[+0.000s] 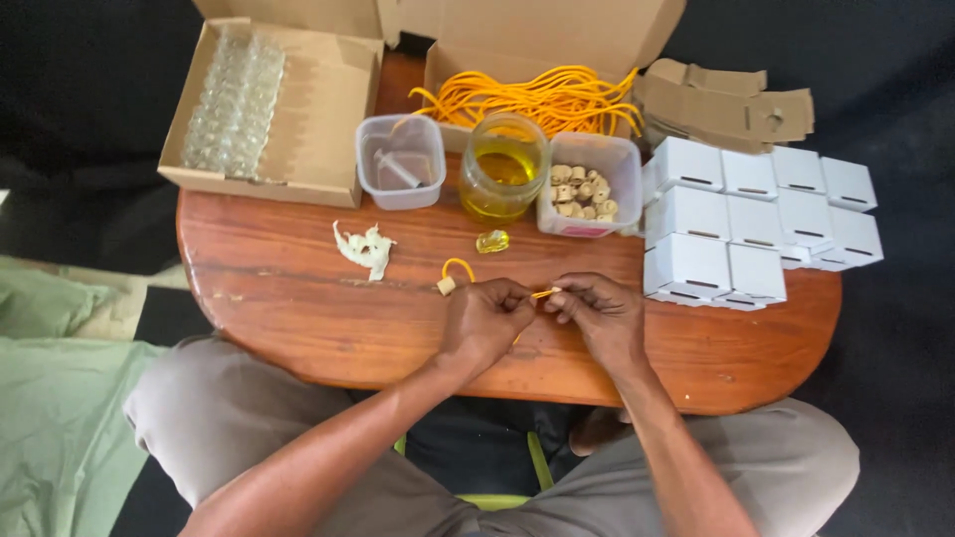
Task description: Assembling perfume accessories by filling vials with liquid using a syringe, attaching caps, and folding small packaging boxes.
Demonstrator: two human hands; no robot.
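My left hand (485, 316) and my right hand (597, 314) meet over the near middle of the wooden surface (298, 308), fingertips almost touching. Both are pinched on a short piece of orange cord (545, 292): a bit of it shows between the two hands, and it arcs out to the left of my left hand, where a small cork (446, 285) hangs on its end, just above the wood.

Just beyond my hands lies a small yellow glass piece (492, 241), and left of that a crumpled scrap of pale tissue (364, 249). Farther back stands a row: a clear plastic tub (401, 162) with a small syringe-like tool inside, a glass jar (503, 167) of yellow liquid, and a second tub (587, 184) full of corks.

Behind these, an open cardboard box (542, 45) holds a tangle of orange cords (542, 99). At far left another open cardboard box (318, 109) holds rows of small clear glass bottles (234, 99). On the right of the surface sit folded white boxes (746, 219), packed close together, with flat brown card pieces (726, 104) beyond them.
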